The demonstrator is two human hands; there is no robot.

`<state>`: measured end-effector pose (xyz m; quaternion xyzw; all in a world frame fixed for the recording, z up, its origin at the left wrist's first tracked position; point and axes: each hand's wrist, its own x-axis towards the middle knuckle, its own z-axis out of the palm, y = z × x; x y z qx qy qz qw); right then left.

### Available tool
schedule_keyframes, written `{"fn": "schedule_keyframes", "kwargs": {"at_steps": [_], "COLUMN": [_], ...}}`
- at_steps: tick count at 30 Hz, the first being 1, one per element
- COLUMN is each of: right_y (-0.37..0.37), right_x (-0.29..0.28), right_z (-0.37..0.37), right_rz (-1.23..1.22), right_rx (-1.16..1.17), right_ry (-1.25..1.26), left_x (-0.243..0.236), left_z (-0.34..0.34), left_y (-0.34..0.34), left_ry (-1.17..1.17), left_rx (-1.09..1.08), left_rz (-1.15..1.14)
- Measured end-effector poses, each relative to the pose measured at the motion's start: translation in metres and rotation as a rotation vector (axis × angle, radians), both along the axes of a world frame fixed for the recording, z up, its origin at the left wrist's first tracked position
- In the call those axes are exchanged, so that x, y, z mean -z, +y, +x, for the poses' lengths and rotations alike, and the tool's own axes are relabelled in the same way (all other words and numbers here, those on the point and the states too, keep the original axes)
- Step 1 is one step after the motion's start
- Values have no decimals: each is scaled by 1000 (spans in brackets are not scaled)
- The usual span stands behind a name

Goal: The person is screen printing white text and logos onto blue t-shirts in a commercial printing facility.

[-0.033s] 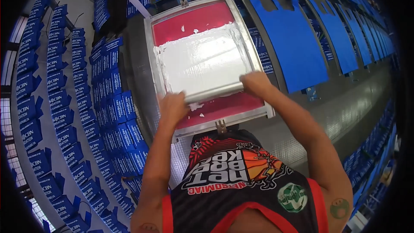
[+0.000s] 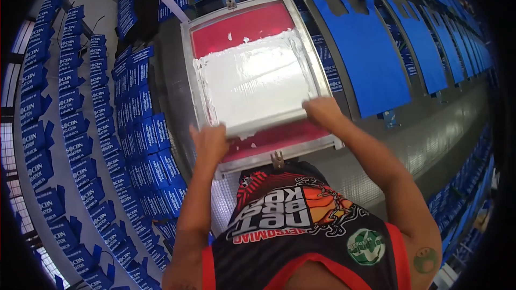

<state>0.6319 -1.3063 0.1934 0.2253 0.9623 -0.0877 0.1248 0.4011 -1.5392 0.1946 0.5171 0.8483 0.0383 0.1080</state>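
Note:
A screen-printing frame [image 2: 191,78] with pale metal sides lies in front of me. Its mesh [image 2: 240,27] is red at the far end, and a broad layer of wet white ink [image 2: 252,78] covers the middle. Across the near part of that layer runs a squeegee [image 2: 269,123], seen as a long pale bar. My left hand [image 2: 209,142] is closed around its left end, beside the frame's left side. At the other end, my right hand [image 2: 321,111] grips it near the right side. The squeegee's lower edge is hidden.
Blue cut-out bag panels [image 2: 365,53] lie in a row on the long grey table [image 2: 419,129] to the right. Many printed blue pieces [image 2: 80,129] hang or lie in rows at the left. Metal clamps [image 2: 277,159] sit at the frame's near and far ends.
Both hands and the squeegee have shifted slightly toward me along the screen. White ink now reaches a little nearer, and less red mesh shows at the near end.

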Motion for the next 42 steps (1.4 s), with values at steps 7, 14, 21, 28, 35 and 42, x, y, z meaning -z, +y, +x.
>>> {"fn": "schedule_keyframes", "kwargs": {"at_steps": [7,14,21,28,35,42], "right_y": [86,50,117,29,108,155], "right_x": [16,12,25,14,13,-2], "right_z": [-107,-52,-126,-34,-134,-161], "right_rz": [157,-19,203,4,142,271], "right_rx": [49,52,74,100,95,70], "right_ry": [187,-16,220,6,141,239], "left_x": [68,12,27,18,37,6], "left_z": [-105,-61,-118,-47,-129,-130], "left_y": [64,31,100,15,99,213], "left_ry": [183,14,136,56,179,123], "left_rx": [-42,66,-79,65,-61,8], "left_rz": [283,-165,135,-116,63,-49]}}
